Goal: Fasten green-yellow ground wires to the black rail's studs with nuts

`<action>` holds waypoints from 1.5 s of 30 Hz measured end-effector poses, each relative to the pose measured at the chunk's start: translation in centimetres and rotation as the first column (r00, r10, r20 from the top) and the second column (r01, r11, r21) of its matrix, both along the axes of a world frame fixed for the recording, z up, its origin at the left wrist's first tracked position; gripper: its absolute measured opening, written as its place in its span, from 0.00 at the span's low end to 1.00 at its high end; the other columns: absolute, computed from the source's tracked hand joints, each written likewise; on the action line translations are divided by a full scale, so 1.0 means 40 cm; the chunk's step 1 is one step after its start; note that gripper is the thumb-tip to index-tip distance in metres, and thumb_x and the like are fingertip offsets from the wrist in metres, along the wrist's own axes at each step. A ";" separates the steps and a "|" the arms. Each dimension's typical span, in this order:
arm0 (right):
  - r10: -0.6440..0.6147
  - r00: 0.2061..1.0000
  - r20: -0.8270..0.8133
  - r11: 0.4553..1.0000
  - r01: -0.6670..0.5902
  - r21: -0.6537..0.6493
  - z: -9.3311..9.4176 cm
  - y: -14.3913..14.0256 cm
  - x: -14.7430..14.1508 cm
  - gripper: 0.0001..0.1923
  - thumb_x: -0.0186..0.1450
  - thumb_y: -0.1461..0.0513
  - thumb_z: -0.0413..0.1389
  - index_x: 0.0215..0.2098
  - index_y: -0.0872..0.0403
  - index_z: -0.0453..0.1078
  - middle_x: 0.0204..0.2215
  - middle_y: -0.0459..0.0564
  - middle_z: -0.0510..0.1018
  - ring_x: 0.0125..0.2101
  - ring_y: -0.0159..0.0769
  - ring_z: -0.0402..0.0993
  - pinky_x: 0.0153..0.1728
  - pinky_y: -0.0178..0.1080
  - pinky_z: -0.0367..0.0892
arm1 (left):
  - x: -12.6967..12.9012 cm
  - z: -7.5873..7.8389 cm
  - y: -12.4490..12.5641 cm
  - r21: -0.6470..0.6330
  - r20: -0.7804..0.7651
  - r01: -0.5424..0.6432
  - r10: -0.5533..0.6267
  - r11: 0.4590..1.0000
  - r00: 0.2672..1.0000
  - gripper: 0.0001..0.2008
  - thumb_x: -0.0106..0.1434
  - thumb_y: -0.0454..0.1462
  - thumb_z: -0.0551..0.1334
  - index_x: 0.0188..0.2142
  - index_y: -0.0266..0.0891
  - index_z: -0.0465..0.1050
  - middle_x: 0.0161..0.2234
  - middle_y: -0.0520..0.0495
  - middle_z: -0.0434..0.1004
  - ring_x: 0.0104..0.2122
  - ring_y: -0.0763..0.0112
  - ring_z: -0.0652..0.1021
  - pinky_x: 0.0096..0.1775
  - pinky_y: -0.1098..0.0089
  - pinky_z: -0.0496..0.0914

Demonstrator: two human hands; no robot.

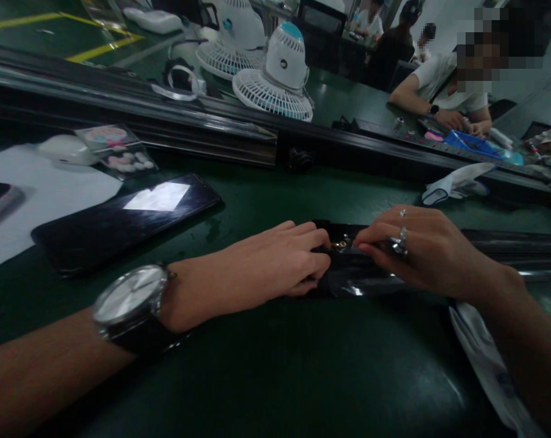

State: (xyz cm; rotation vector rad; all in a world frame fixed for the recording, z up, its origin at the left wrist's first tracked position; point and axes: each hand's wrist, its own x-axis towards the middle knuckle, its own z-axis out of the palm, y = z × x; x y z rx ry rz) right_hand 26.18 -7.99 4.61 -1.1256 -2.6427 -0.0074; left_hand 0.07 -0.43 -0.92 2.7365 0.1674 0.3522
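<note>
My left hand [298,258], with a watch [131,298] on its wrist, has its fingers curled over the left end of a glossy black sheet or strip [361,287]. Its fingertips are close to a small shiny metal piece [343,244] with a gold-coloured part. Just right of that piece, thumb and forefinger of my right hand [421,249] are pinched together. What sits between them is too small and dark to make out. Silvery rings show on the right hand. How firmly the left fingers grip is partly hidden.
A phone [133,222] lies left on white paper [74,188] and the green table. A clear packet [117,149] is behind it. A dark rail [202,131] crosses the table, with white fans [275,85] beyond. White gloves [458,182] lie right; a co-worker [458,97] sits opposite.
</note>
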 end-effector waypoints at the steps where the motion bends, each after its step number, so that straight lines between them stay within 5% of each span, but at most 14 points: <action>1: 0.007 1.000 0.008 1.000 -0.008 0.010 0.008 0.000 0.006 0.08 0.73 0.60 0.55 0.44 0.53 0.75 0.33 0.50 0.83 0.32 0.38 0.77 0.36 0.41 0.68 | 0.000 -0.001 0.000 -0.002 0.004 0.001 -0.001 1.000 1.000 0.02 0.67 0.34 0.65 0.39 0.43 0.73 0.48 0.47 0.74 0.47 0.64 0.73 0.48 0.65 0.66; 9: -0.337 0.914 -0.224 0.938 0.346 0.000 0.013 -0.010 -0.025 0.11 0.71 0.57 0.59 0.33 0.51 0.77 0.24 0.44 0.83 0.17 0.30 0.73 0.22 0.36 0.61 | 0.005 -0.023 0.007 0.005 0.043 -0.001 0.001 1.000 0.999 0.01 0.68 0.36 0.65 0.39 0.43 0.74 0.48 0.47 0.74 0.45 0.64 0.74 0.48 0.63 0.65; 27: -0.436 0.856 -0.276 0.893 0.450 -0.017 -0.013 -0.017 -0.061 0.11 0.69 0.56 0.63 0.30 0.52 0.78 0.23 0.43 0.84 0.23 0.34 0.81 0.25 0.35 0.66 | 0.006 -0.013 0.002 0.004 0.007 -0.005 0.005 1.000 1.000 0.01 0.69 0.36 0.64 0.40 0.41 0.74 0.47 0.46 0.74 0.45 0.64 0.73 0.49 0.63 0.67; 36: -0.358 0.913 -0.193 0.926 0.373 0.049 -0.032 -0.011 -0.061 0.13 0.70 0.56 0.60 0.30 0.54 0.78 0.24 0.45 0.83 0.18 0.32 0.76 0.22 0.36 0.61 | 0.011 0.004 0.000 0.035 -0.054 -0.008 0.010 0.999 0.999 0.01 0.68 0.34 0.65 0.38 0.40 0.74 0.46 0.46 0.74 0.44 0.64 0.72 0.47 0.65 0.68; 42: -0.090 0.994 -0.065 0.996 0.090 -0.011 0.018 -0.011 -0.022 0.07 0.72 0.61 0.57 0.42 0.54 0.77 0.33 0.49 0.84 0.32 0.36 0.80 0.35 0.38 0.68 | 0.011 0.012 0.000 0.069 -0.044 -0.006 0.009 0.998 0.999 0.01 0.68 0.35 0.64 0.39 0.41 0.74 0.49 0.45 0.74 0.46 0.63 0.73 0.48 0.64 0.67; 45: -0.106 0.988 -0.116 0.994 0.106 -0.004 0.040 -0.012 -0.011 0.05 0.71 0.62 0.58 0.41 0.54 0.77 0.32 0.47 0.84 0.29 0.32 0.79 0.32 0.34 0.67 | 0.008 0.006 0.000 0.086 -0.036 0.002 0.001 0.996 0.999 0.02 0.69 0.36 0.64 0.41 0.41 0.74 0.49 0.45 0.74 0.47 0.63 0.73 0.48 0.64 0.67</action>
